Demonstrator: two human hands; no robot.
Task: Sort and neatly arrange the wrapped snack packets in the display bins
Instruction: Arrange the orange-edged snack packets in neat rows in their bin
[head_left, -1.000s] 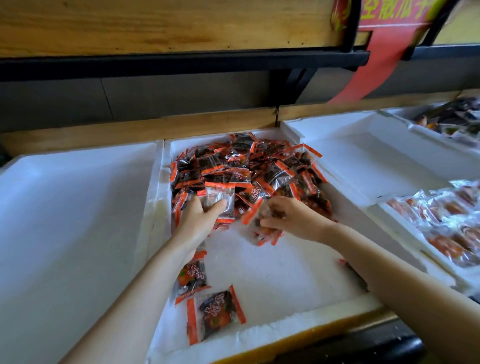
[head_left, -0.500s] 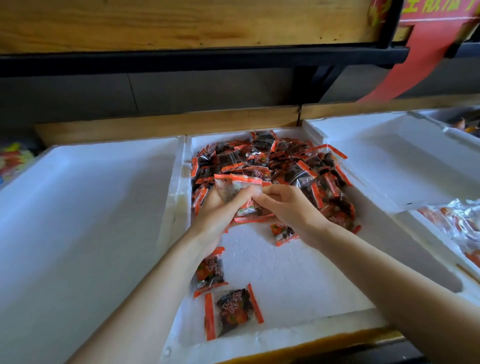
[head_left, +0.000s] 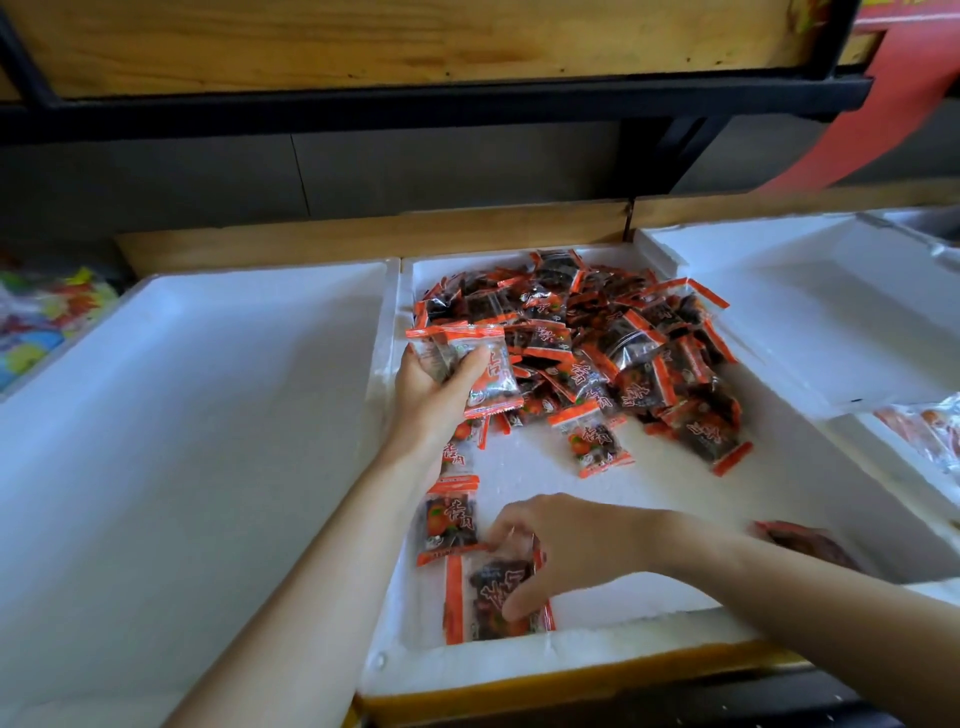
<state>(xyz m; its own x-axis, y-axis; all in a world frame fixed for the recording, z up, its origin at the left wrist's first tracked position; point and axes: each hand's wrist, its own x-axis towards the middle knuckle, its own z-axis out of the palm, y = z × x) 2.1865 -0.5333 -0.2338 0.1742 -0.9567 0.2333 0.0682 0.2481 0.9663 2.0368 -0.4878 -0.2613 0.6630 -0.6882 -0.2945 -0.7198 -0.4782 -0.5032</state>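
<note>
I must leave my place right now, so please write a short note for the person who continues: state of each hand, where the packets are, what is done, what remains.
The left hand holds a small stack of packets over the left side of the middle bin. The right hand pinches the front packet in the bin's front left corner; a second packet lies just behind it.
Done: a few packets gathered in the stack.
Left: the heap at the back is unsorted, with strays before it.

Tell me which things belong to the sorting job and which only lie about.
Job: left hand, gripping a packet stack; right hand, pinching the near packet; packet pile; middle bin.
Lying about: red banner; colourful packs far left; other snacks far right.
</note>
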